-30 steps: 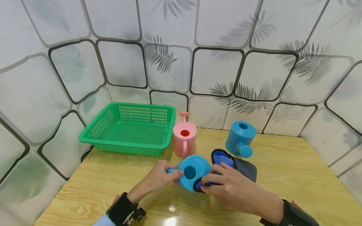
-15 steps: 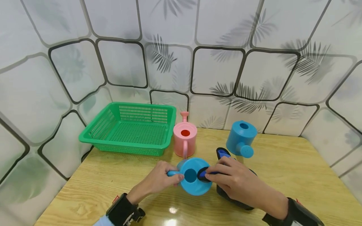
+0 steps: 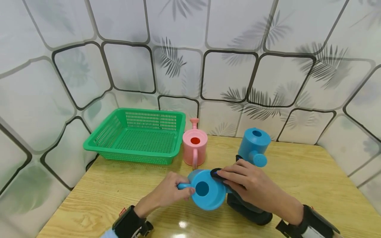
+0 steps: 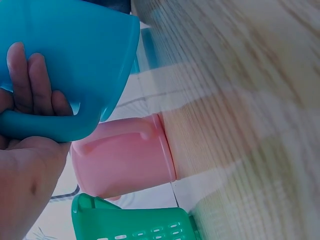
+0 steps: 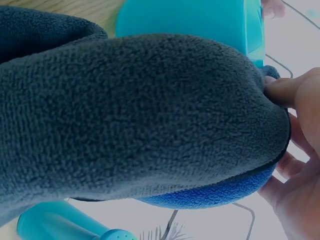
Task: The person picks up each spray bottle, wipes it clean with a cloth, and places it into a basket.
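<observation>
My left hand [image 3: 171,191] grips the handle of a blue watering can [image 3: 208,201], which is tilted so its top opening faces me. In the left wrist view, the fingers curl round that handle against the can's wall [image 4: 80,55]. My right hand [image 3: 257,185] pinches a folded microfiber cloth [image 5: 135,120], dark grey on one side and bright blue on the other, with black edging. It lies over the upper right of the can's top, and the rest of it hangs below the right hand. The can's spout is mostly hidden behind cloth and hand.
Just beyond the held can stands a pink watering can [image 3: 194,150], beside a green plastic basket [image 3: 134,156] at the back left. A second blue watering can [image 3: 253,145] is upright at the back right. A patterned covering [image 3: 229,76] rises behind the wooden table [image 3: 119,205].
The right hand and cloth have moved from the can's lower right side up to its upper right rim. The cloth's loose part has swung nearer. The can has shifted slightly toward me and right.
</observation>
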{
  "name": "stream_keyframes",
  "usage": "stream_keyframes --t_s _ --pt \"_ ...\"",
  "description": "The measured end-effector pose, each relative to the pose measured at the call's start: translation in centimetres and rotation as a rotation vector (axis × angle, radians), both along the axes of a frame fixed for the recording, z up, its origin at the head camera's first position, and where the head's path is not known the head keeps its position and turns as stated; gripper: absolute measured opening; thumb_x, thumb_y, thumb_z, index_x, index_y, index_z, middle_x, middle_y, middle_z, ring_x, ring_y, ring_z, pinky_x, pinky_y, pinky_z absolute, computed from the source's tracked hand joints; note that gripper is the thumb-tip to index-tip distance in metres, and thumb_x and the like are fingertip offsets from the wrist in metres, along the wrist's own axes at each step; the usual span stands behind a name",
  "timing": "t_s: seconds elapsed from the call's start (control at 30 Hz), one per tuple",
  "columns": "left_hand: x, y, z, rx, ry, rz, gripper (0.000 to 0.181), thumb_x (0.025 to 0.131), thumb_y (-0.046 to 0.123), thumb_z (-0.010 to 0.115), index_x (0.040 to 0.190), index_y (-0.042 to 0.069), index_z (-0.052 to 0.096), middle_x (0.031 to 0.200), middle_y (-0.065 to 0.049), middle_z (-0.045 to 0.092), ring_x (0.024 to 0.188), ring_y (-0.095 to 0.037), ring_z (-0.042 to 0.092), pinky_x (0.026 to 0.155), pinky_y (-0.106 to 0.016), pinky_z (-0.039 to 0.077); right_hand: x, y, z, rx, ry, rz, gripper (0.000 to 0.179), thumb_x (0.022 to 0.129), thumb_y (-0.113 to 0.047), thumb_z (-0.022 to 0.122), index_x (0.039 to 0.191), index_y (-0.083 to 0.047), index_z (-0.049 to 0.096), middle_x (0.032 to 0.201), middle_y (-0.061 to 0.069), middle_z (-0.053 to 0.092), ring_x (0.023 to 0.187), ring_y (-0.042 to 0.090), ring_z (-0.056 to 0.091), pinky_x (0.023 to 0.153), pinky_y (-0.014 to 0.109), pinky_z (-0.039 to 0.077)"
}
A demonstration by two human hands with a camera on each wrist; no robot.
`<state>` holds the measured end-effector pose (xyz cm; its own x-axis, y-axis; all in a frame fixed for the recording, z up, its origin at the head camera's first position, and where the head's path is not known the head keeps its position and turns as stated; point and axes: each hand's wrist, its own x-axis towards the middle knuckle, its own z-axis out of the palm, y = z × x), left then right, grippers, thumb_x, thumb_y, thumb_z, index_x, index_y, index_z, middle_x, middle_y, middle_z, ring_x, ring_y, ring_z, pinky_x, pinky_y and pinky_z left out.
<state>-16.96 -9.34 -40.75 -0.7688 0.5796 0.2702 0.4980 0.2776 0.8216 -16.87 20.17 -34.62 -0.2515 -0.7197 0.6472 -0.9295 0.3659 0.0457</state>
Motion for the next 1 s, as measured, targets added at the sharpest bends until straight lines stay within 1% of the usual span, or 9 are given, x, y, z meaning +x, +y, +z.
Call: stream_keyframes --t_s 0.1,0.13,0.2,0.33,0.5,0.67,0.77,0.87,1.0 --pt "0.0 0.1 0.0 0.0 -0.007 0.002 0.043 0.091 0.023 0.064 0.055 0.007 0.044 0.05 0.005 0.049 0.051 0.0 0.055 0.047 -0.016 0.03 0.0 0.1 0.0 -0.003 0.011 -0.015 0.038 0.108 -0.032 0.046 0.127 -0.012 0.071 0.109 0.0 0.075 0.089 0.014 0.057 0.075 0.019 0.046" --pt "0.0 0.1 -0.1 0.002 -0.004 0.004 0.043 0.09 0.022 0.065 0.056 0.007 0.044 0.049 0.005 0.048 0.051 -0.001 0.055 0.046 -0.016 0.03 0.0 0.2 0.0 -0.004 0.011 -0.015 0.038 0.108 -0.032 0.045 0.127 -0.012 0.071 0.109 -0.001 0.075 0.089 0.014 0.057 0.075 0.018 0.046" --pt "0.0 0.2 -0.2 0.004 0.005 0.01 0.042 0.09 0.022 0.065 0.056 0.007 0.046 0.049 0.004 0.049 0.051 0.0 0.055 0.047 -0.016 0.031 0.0 0.2 0.0 -0.004 0.008 -0.014 0.038 0.108 -0.032 0.046 0.126 -0.012 0.072 0.109 0.0 0.075 0.089 0.014 0.058 0.075 0.019 0.046" --pt "0.0 0.2 -0.3 0.004 0.018 0.03 0.037 0.089 0.022 0.066 0.058 0.008 0.051 0.053 -0.006 0.057 0.05 0.005 0.047 0.047 -0.015 0.031 0.1 0.3 0.0 0.003 -0.032 -0.031 0.037 0.106 -0.034 0.048 0.124 -0.012 0.073 0.109 0.0 0.075 0.09 0.014 0.061 0.074 0.021 0.051" --pt "0.1 0.1 -0.2 -0.004 -0.007 0.05 0.034 0.089 0.022 0.065 0.06 0.008 0.055 0.058 -0.015 0.063 0.05 0.005 0.046 0.047 -0.015 0.032 0.3 0.4 -0.2 0.018 -0.081 -0.065 0.04 0.105 -0.039 0.049 0.12 -0.013 0.075 0.106 -0.004 0.075 0.092 0.012 0.063 0.076 0.024 0.056" --pt "0.1 0.0 -0.1 -0.01 -0.023 0.065 0.034 0.09 0.02 0.065 0.059 0.007 0.054 0.058 -0.015 0.063 0.052 0.003 0.051 0.047 -0.016 0.032 0.5 0.5 -0.5 0.013 -0.081 -0.03 0.038 0.106 -0.039 0.049 0.115 -0.014 0.077 0.102 -0.006 0.072 0.09 0.009 0.062 0.079 0.019 0.051" --pt "0.1 0.0 -0.1 -0.024 -0.04 0.074 0.033 0.09 0.02 0.065 0.061 0.008 0.057 0.058 -0.012 0.062 0.053 0.002 0.053 0.048 -0.015 0.033 0.7 0.5 -0.6 0.023 -0.084 -0.003 0.037 0.106 -0.038 0.05 0.114 -0.014 0.077 0.1 -0.007 0.072 0.089 0.008 0.062 0.078 0.021 0.051" --pt "0.2 -0.1 -0.2 -0.03 -0.061 0.075 0.031 0.09 0.019 0.065 0.062 0.006 0.06 0.059 -0.013 0.064 0.055 -0.004 0.058 0.049 -0.015 0.034 1.0 0.5 -0.8 0.042 -0.112 0.005 0.036 0.105 -0.04 0.051 0.113 -0.015 0.076 0.098 -0.008 0.071 0.088 0.006 0.062 0.077 0.022 0.053" --pt "0.0 -0.2 -0.2 -0.029 -0.092 0.072 0.032 0.092 0.017 0.063 0.064 0.003 0.063 0.064 -0.017 0.068 0.058 -0.021 0.064 0.05 -0.016 0.034 1.2 0.4 -0.9 0.066 -0.152 0.031 0.032 0.103 -0.039 0.055 0.112 -0.017 0.076 0.097 -0.009 0.071 0.088 0.005 0.062 0.077 0.021 0.054"
